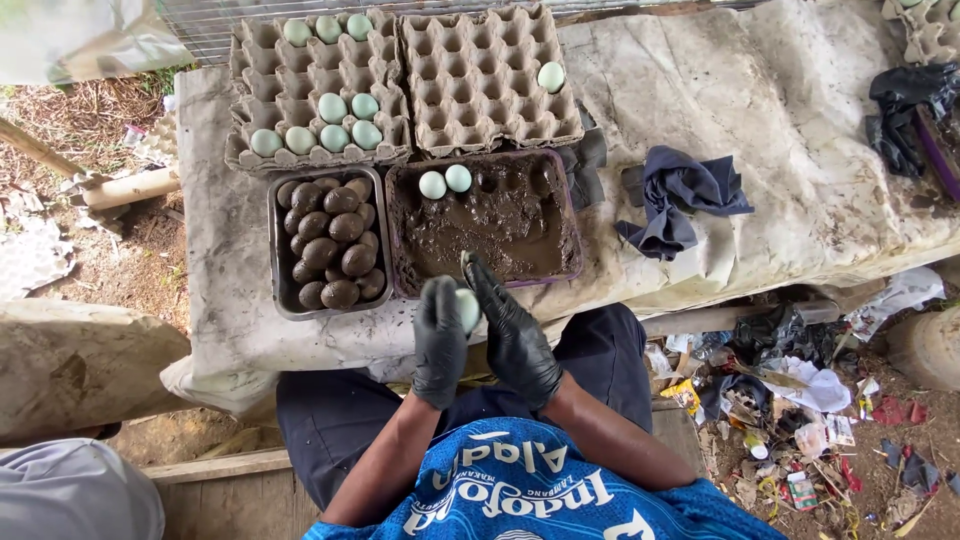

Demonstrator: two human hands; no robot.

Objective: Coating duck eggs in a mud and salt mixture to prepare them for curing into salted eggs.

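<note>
pale green egg [468,308] sits clamped between both black-gloved palms, left hand [440,343] curled round it, right hand [516,335] pressed flat against its right side, fingers pointing far toward the mud tray [400,240] just beyond, long axis roughly near-to-far.

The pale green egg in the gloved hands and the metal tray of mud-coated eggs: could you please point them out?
pale green egg [468,307], head view, its bare shell.
metal tray of mud-coated eggs [275,250], head view, left rim.
</note>
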